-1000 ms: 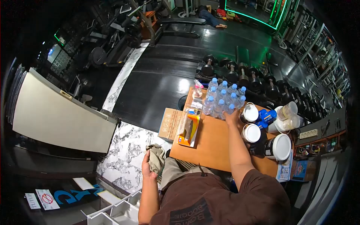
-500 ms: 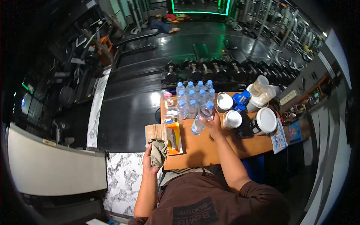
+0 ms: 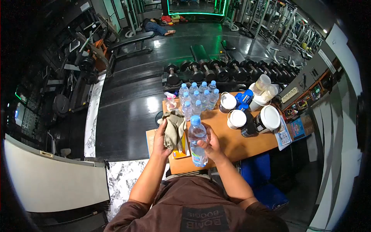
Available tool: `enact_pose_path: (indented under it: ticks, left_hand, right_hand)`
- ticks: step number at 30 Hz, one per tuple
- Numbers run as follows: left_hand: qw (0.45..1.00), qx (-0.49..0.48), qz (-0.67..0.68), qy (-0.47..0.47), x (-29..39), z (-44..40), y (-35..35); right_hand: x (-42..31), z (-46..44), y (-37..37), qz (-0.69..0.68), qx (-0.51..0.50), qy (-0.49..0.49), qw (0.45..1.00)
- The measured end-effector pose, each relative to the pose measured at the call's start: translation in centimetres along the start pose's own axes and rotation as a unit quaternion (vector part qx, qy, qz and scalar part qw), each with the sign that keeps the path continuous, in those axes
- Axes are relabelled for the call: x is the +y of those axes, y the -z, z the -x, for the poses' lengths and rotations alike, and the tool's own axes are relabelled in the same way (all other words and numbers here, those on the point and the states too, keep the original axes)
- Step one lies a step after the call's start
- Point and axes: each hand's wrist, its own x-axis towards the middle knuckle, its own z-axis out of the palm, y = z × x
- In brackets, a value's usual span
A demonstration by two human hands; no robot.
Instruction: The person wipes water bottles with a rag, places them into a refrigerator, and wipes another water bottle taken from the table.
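My right hand (image 3: 212, 146) is closed around a clear water bottle (image 3: 198, 135) with a blue cap, held upright close to my body. In my left hand (image 3: 161, 141) is a crumpled olive-beige cloth (image 3: 174, 129), beside the bottle and apart from it. Behind them, several more capped water bottles (image 3: 196, 98) stand grouped on the wooden table (image 3: 224, 149). The cloth partly hides a yellow-orange box (image 3: 181, 154) on the table's left side.
White-lidded tubs (image 3: 269, 118) and blue containers (image 3: 244, 98) stand on the table's right. A pink-topped spray bottle (image 3: 170, 99) is at the back left. Beyond are a dumbbell rack (image 3: 232, 71) and a person (image 3: 156, 28) lying on the floor.
My right hand has brought the bottle nearer my body and turned it more upright. My left hand has raised the cloth toward it. The view has shifted slightly.
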Motion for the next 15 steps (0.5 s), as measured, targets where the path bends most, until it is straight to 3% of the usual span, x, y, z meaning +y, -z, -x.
enact_pose_path:
  ticks: [2, 6, 8, 10, 11, 13, 15]
  left_hand:
    - [0.996, 0.002, -0.084, -0.032, 0.3, -0.8, -0.4]
    - [0.951, -0.076, -0.264, -0.142, 1.2, 0.0, -5.9]
    - [0.889, -0.232, -0.357, -0.166, 1.8, -0.5, -6.9]
    - [0.782, -0.309, -0.503, -0.202, 2.8, 0.1, -8.7]
    - [0.782, -0.309, -0.503, -0.199, 3.3, 0.3, -9.6]
    - [0.634, -0.406, -0.614, -0.235, 4.0, 0.3, -10.9]
    - [0.631, -0.424, -0.618, -0.199, 4.8, -0.2, -11.2]
  right_hand:
    - [0.0, 0.9, -0.3, 0.022, -0.043, -0.06, 0.997]
    - [-1.2, 1.2, -2.4, 0.012, -0.036, -0.038, 0.999]
    - [-1.8, 1.3, -2.8, 0.03, -0.028, -0.024, 0.999]
    - [-1.9, 1.4, -2.7, -0.002, -0.034, -0.029, 0.999]
    - [-2.0, 1.5, -2.5, -0.003, -0.031, -0.029, 0.999]
    - [-2.3, 1.7, -2.1, 0.007, -0.029, -0.063, 0.998]
    - [-2.4, 1.6, -2.1, 0.017, -0.037, -0.051, 0.998]
